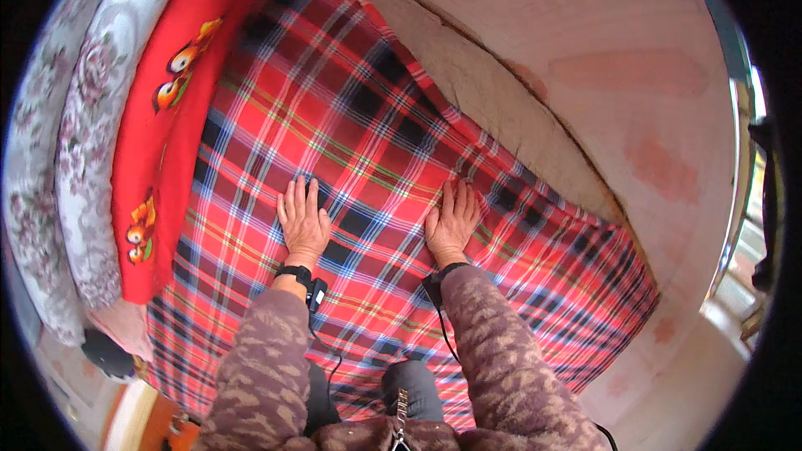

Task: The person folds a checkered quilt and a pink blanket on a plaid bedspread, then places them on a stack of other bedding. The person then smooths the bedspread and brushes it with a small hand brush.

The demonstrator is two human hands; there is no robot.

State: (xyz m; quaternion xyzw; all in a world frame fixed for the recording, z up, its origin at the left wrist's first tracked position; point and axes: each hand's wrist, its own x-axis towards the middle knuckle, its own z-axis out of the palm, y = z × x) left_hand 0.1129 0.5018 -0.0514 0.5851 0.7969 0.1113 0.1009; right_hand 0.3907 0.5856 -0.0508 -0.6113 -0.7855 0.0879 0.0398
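Note:
A red, black and blue plaid sheet (369, 163) is spread out before me. My left hand (305, 218) rests palm down on it, left of the middle, with the thumb held apart from the fingers. Farther right, my right hand (452, 219) presses flat on the same cloth, near small creases. Neither hand grasps anything. Both wrists carry dark straps with small devices and thin cables. Along the upper right, the sheet's edge lies rumpled, and the brown surface beneath it (457, 62) shows.
At the left lie a folded red blanket with cartoon birds (147, 156) and grey-white floral bedding (94, 113). A pinkish patched wall (626, 75) bounds the right side. An orange wooden piece of furniture (160, 423) stands at the lower left.

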